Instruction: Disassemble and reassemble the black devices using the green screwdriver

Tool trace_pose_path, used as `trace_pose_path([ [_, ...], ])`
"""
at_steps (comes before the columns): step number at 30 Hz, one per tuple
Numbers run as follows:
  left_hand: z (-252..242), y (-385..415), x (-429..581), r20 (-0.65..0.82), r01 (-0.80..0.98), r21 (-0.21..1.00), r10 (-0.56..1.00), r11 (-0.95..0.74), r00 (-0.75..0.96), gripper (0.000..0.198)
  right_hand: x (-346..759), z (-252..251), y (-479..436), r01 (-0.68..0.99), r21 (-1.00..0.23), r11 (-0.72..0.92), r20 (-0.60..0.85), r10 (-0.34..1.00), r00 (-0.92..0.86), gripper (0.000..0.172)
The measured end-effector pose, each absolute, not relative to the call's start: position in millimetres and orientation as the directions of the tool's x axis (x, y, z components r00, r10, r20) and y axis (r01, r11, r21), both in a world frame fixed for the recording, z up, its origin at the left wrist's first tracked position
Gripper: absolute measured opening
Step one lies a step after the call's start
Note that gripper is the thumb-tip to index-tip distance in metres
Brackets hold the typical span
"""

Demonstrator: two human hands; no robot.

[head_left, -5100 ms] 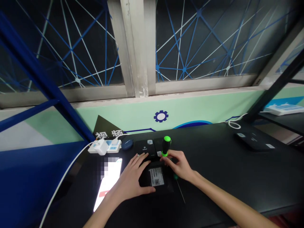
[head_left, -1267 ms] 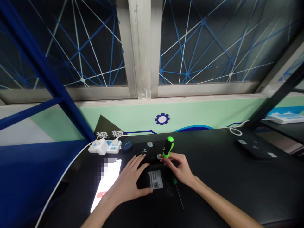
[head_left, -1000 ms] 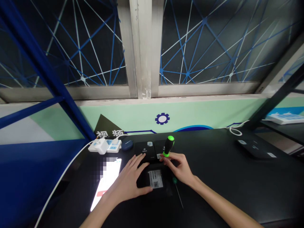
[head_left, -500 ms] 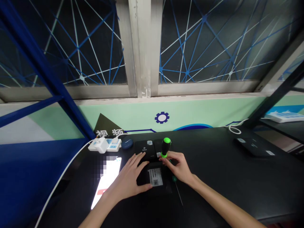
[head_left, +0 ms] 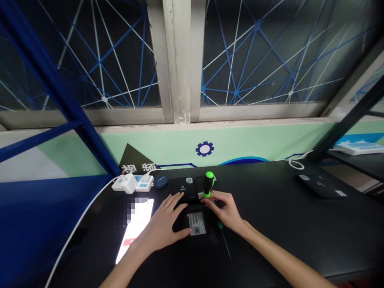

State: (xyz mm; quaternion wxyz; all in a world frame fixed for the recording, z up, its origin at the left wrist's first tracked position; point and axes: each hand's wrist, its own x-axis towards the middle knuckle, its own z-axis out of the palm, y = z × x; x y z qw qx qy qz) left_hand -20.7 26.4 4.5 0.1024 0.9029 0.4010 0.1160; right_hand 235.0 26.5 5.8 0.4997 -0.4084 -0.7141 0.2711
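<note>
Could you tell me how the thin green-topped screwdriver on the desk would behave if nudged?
The thin green-topped screwdriver would probably roll, since its head looks round. Its slender shaft suggests it's light, and likely stiff.

The lit phone screen [head_left: 136,228] at eight o'clock is pixelated; the sticker [head_left: 197,223] at six is too small to read

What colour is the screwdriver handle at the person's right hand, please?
The handle is black with bright green ends; head view.
</note>
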Motion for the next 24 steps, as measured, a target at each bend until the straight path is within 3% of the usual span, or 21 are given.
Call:
trace_pose_path([
  [19, 1.9, 26.5, -21.7, 0.186, 0.677, 0.255, 0.722, -0.691, 0.667, 0.064, 232.8, 2.3, 28.0, 0.276, -0.827, 0.49, 0.48, 0.871, -0.106, 0.026],
  [24, 0.1, 27.2, -22.3, 0.172, 0.686, 0.261, 0.732, -0.679, 0.66, 0.066, 232.5, 3.7, 26.1, 0.253, -0.839, 0.482, 0.459, 0.876, -0.146, 0.017],
])
